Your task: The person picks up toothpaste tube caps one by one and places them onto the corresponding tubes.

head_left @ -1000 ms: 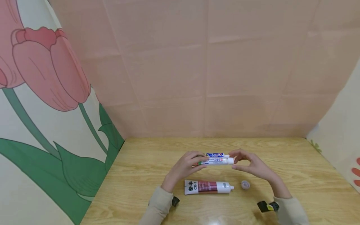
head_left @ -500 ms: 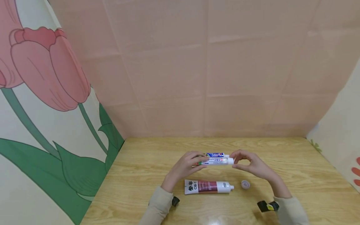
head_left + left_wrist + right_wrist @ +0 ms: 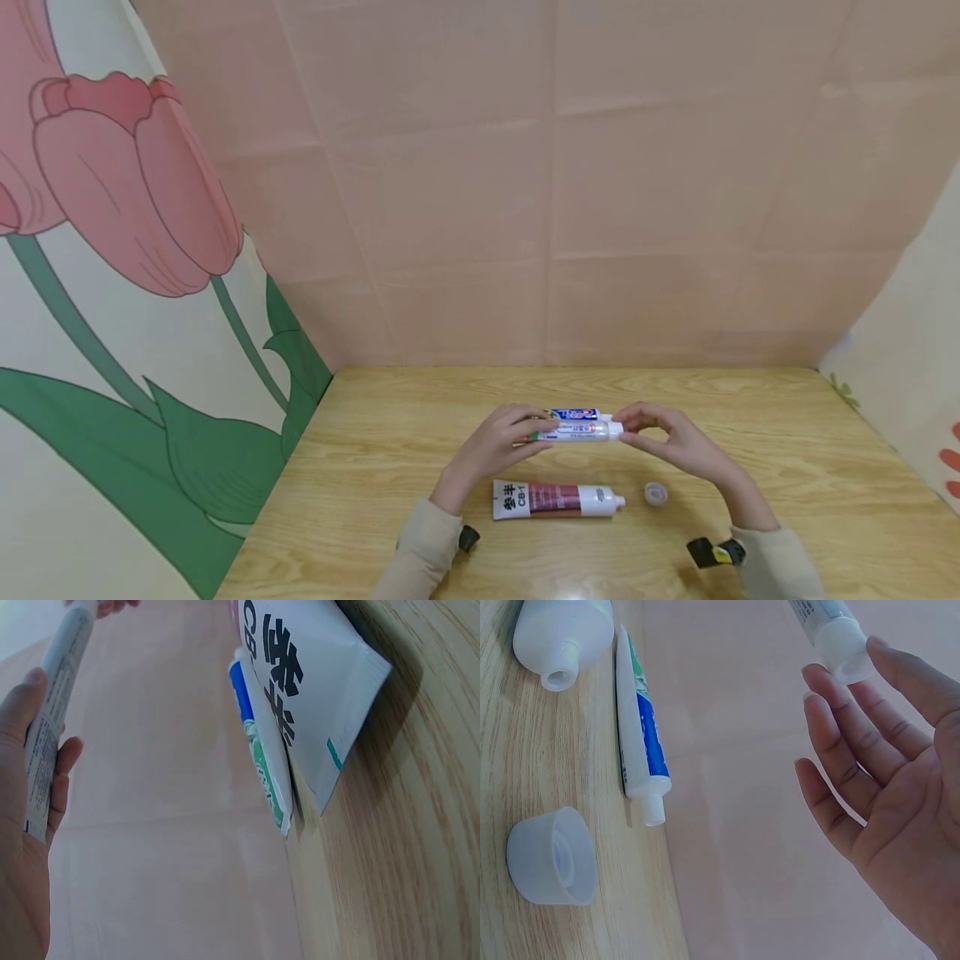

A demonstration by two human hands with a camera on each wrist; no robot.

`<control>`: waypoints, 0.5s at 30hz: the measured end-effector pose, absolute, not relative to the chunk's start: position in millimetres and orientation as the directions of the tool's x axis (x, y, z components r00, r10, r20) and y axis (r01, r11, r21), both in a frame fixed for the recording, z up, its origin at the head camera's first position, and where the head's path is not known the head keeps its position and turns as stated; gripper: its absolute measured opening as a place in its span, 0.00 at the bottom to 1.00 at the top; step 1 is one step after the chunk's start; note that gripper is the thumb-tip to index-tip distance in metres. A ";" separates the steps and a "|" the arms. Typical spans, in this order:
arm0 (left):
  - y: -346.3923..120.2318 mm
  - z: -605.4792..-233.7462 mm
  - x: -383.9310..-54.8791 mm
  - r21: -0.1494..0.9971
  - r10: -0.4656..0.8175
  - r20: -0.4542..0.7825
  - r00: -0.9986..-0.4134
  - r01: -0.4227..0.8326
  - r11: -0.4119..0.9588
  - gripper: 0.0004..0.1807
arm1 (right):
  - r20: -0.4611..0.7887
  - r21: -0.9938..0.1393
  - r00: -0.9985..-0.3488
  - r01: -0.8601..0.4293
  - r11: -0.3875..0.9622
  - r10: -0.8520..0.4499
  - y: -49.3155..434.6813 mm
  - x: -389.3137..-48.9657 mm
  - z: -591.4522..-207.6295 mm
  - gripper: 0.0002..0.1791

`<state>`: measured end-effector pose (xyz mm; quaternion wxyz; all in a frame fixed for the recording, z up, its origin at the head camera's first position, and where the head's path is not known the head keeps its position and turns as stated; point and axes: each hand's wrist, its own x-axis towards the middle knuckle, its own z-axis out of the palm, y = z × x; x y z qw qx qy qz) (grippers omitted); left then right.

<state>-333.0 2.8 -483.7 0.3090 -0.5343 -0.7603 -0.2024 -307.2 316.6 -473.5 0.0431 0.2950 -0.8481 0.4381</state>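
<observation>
In the head view my left hand [image 3: 495, 440] holds a slim white toothpaste tube [image 3: 577, 431] level above the table. Thumb and fingers lie along both sides of its body in the left wrist view. My right hand [image 3: 675, 440] pinches the white cap [image 3: 842, 651] at the tube's other end, thumb on one side and fingertips on the other. The cap sits on the tube. Behind them, a blue, green and white toothpaste tube [image 3: 645, 727] lies capped on the table, partly hidden by the held tube in the head view.
Nearer the person, a large white and maroon toothpaste tube [image 3: 555, 500] lies with its nozzle bare. To its right a loose white cap [image 3: 656, 494] rests on the wooden table [image 3: 375, 467]. A pink sheet [image 3: 480, 208] hangs behind the table.
The right thumb and fingers have come in against the cap of the held tube. The left hand, the held tube and the things on the table stay nearly still.
</observation>
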 end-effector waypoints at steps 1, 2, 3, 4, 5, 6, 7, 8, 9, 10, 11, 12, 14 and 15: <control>2.8 -483.9 -333.1 -0.025 0.688 0.686 -0.237 0.937 0.348 0.18 | 0.331 -0.720 -0.823 -0.537 0.440 -0.462 316.7 -307.4 -473.5 0.13; 3.0 -484.1 -333.2 -0.026 0.687 0.687 -0.235 0.937 0.347 0.18 | 0.328 -0.722 -0.824 -0.534 0.439 -0.463 316.9 -307.7 -473.6 0.12; 3.0 -484.2 -333.3 -0.027 0.687 0.688 -0.234 0.938 0.346 0.18 | 0.327 -0.725 -0.823 -0.533 0.436 -0.464 317.2 -308.0 -473.9 0.12; 3.1 -484.5 -333.6 -0.028 0.686 0.689 -0.233 0.938 0.346 0.18 | 0.325 -0.727 -0.823 -0.532 0.434 -0.465 317.2 -307.9 -473.8 0.12; 3.1 -484.8 -333.8 -0.030 0.687 0.688 -0.232 0.938 0.346 0.18 | 0.324 -0.728 -0.823 -0.532 0.433 -0.466 317.1 -307.9 -473.7 0.12; 3.0 -485.0 -334.0 -0.032 0.688 0.688 -0.231 0.938 0.346 0.18 | 0.325 -0.729 -0.822 -0.533 0.429 -0.468 317.1 -307.9 -473.4 0.11; 3.0 -484.9 -334.0 -0.032 0.688 0.688 -0.231 0.938 0.346 0.18 | 0.328 -0.725 -0.817 -0.540 0.428 -0.474 317.2 -307.7 -473.1 0.11; 3.0 -484.7 -333.9 -0.031 0.687 0.689 -0.231 0.938 0.346 0.18 | 0.330 -0.722 -0.814 -0.544 0.428 -0.477 317.2 -307.5 -472.9 0.11; 3.0 -484.6 -333.9 -0.032 0.687 0.689 -0.230 0.938 0.346 0.18 | 0.335 -0.718 -0.810 -0.550 0.426 -0.481 317.1 -307.2 -472.6 0.11; 3.0 -484.6 -333.9 -0.032 0.688 0.688 -0.230 0.938 0.346 0.18 | 0.338 -0.714 -0.807 -0.555 0.426 -0.485 316.9 -307.0 -472.2 0.11; 3.0 -484.4 -333.7 -0.031 0.688 0.688 -0.231 0.938 0.346 0.18 | 0.342 -0.712 -0.803 -0.560 0.424 -0.488 316.8 -306.9 -472.2 0.11; 3.1 -484.5 -333.7 -0.030 0.688 0.688 -0.231 0.938 0.345 0.18 | 0.346 -0.710 -0.800 -0.565 0.421 -0.491 316.6 -306.8 -471.9 0.11; 3.1 -484.3 -333.5 -0.027 0.688 0.688 -0.232 0.939 0.343 0.18 | 0.348 -0.710 -0.797 -0.568 0.417 -0.493 316.5 -307.1 -472.3 0.11; 3.2 -484.2 -333.4 -0.024 0.688 0.687 -0.234 0.939 0.344 0.19 | 0.346 -0.712 -0.797 -0.566 0.415 -0.494 316.6 -307.3 -472.5 0.10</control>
